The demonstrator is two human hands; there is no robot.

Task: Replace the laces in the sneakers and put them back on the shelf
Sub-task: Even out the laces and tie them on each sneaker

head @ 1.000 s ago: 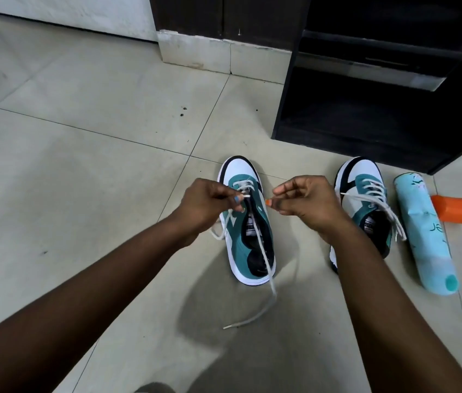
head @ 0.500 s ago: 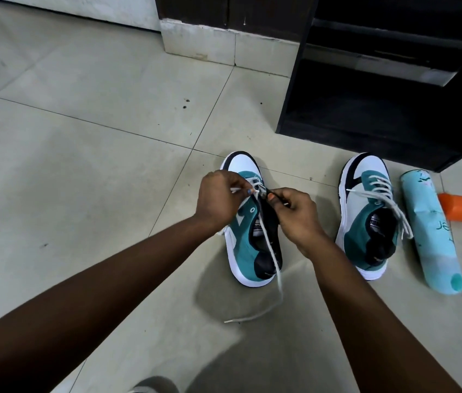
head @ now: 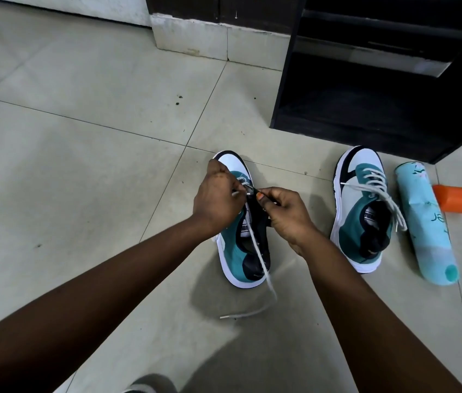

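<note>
— Both hands have closed in over the near sneaker since a second ago, when they were spread apart above it. What surrounds them?

— Biggest first: pale tiled floor [head: 82, 165], then a black shelf unit [head: 380, 95] at upper right, its lower compartment open. Before it stands the second sneaker [head: 357, 217], already laced, with a light blue bottle [head: 422, 222] lying beside it and an orange cap [head: 458, 199] touching the bottle's far side.

— And the shoe being worked on?

— That teal and white sneaker [head: 235, 251] sits on the floor between the forearms. The left hand [head: 218, 199] pinches the white lace [head: 258, 251] by the upper eyelets; the right hand [head: 286, 214] grips the dark edge opposite, fingers curled. A loose lace end trails over the heel onto the tile.
</note>
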